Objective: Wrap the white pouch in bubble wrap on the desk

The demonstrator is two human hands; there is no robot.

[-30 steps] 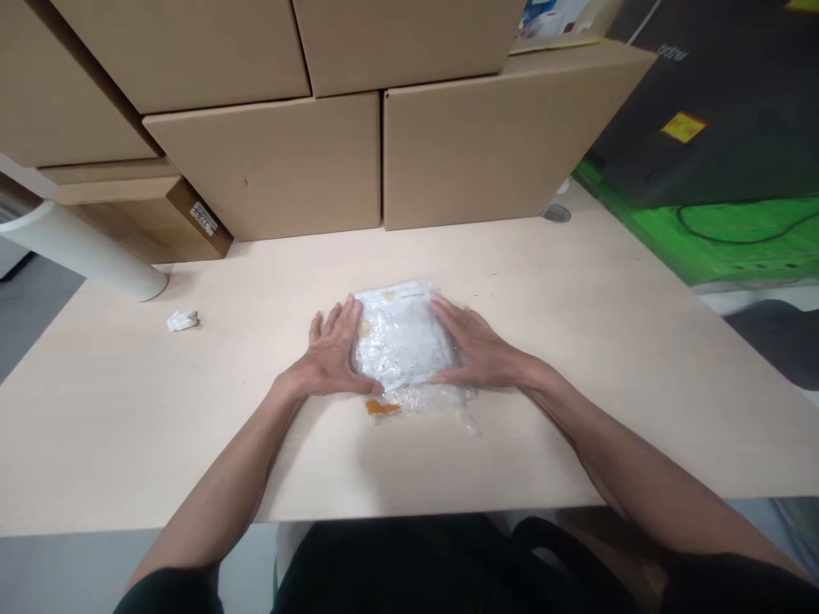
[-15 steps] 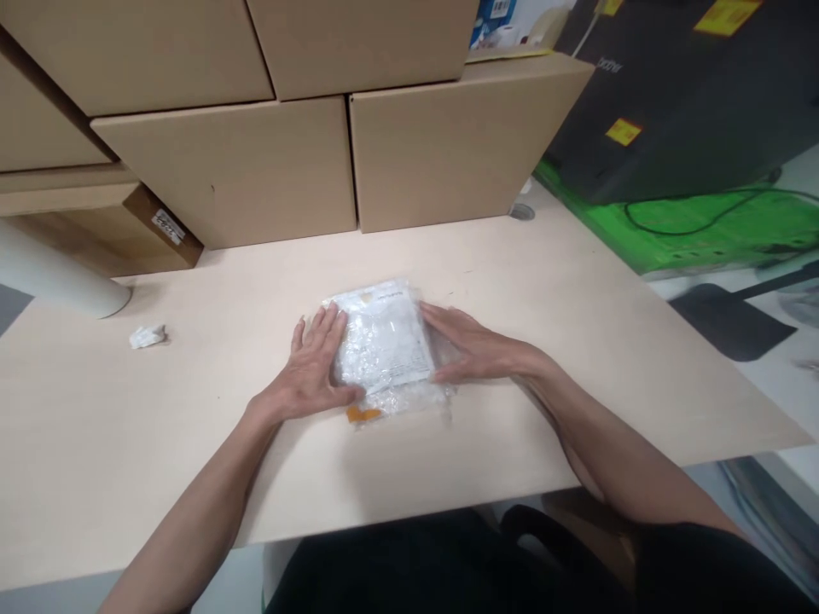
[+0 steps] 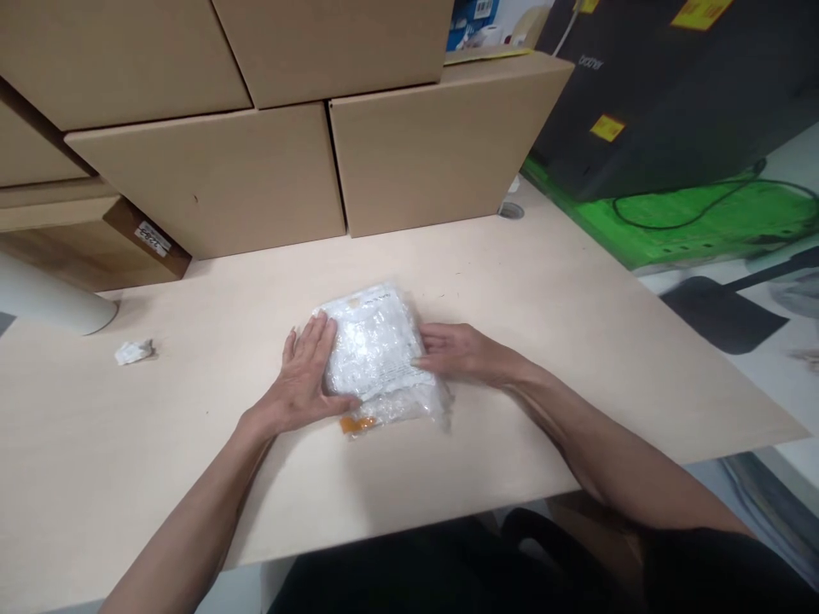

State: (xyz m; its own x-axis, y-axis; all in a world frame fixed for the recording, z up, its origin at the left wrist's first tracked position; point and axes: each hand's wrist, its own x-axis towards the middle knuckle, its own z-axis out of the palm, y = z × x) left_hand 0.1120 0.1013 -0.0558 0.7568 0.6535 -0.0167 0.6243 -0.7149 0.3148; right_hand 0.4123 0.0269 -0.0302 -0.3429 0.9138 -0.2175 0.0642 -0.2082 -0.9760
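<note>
A flat white package wrapped in clear bubble wrap (image 3: 374, 341) lies on the pale wooden table (image 3: 499, 443). An orange patch (image 3: 357, 425) shows at its near left corner, and a loose flap of wrap sticks out along the near side. My left hand (image 3: 298, 388) rests on the left edge with its fingers stretched out and its thumb at the near left corner. At the right edge is my right hand (image 3: 464, 351), its thumb on top and its fingers closed against the side. The tips of those fingers are partly hidden by the wrap.
Stacked cardboard boxes (image 3: 415, 170) line the back of the table. To the left are a crumpled white scrap (image 3: 134, 351) and a white cylinder (image 3: 57, 290). A dark machine (image 3: 665, 94) stands on a green surface (image 3: 678, 222) at the right, near a black paddle-shaped object (image 3: 717, 315).
The fingers of my right hand have drawn together, and its thumb now lies on the package's right edge. My left hand stays flat on the left side. The view has shifted slightly.
</note>
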